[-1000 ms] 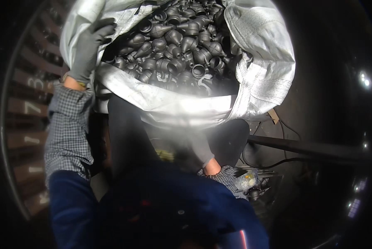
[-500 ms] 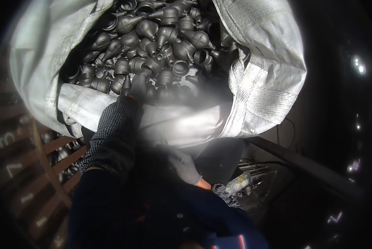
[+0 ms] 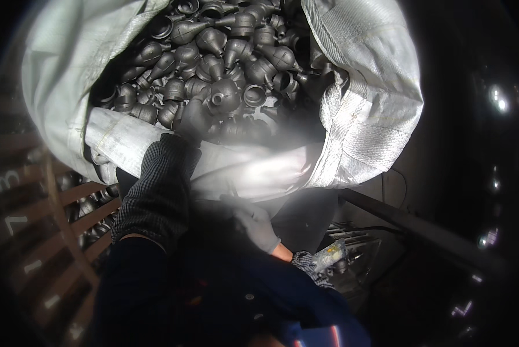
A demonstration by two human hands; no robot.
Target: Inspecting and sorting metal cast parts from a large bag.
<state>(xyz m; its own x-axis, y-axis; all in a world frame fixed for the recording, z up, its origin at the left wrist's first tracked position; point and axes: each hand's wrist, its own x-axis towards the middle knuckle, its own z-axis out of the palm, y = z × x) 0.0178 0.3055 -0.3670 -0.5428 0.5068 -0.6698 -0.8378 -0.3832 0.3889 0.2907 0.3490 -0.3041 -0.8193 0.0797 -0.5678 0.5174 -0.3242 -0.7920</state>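
Note:
My left hand point(image 3: 193, 122), in a grey glove, reaches over the front rim of a large white woven bag point(image 3: 117, 136). Its fingers are closed on a dark grey bulb-shaped metal part point(image 3: 223, 97), whose narrow holed tip faces up. Around it the bag holds a heap of similar metal parts point(image 3: 259, 70), funnel-like with wide round mouths. Lower down, in front of the bag, my right hand point(image 3: 259, 228) is also gloved in grey. Its fingers look curled in shadow near the bag's lower edge; what they hold, if anything, is hidden.
Brown metal bars point(image 3: 83, 194) of a crate run along the left, with more metal parts behind them. A dark rail point(image 3: 415, 222) slants away on the right. Beside my right wrist lies a clear packet point(image 3: 330, 254) with yellowish contents. A haze blurs the bag's front rim.
The bulb-shaped part in my left hand has turned its tip toward me and shifted slightly down and right. My right hand has moved up slightly. The whole view has shifted a little.

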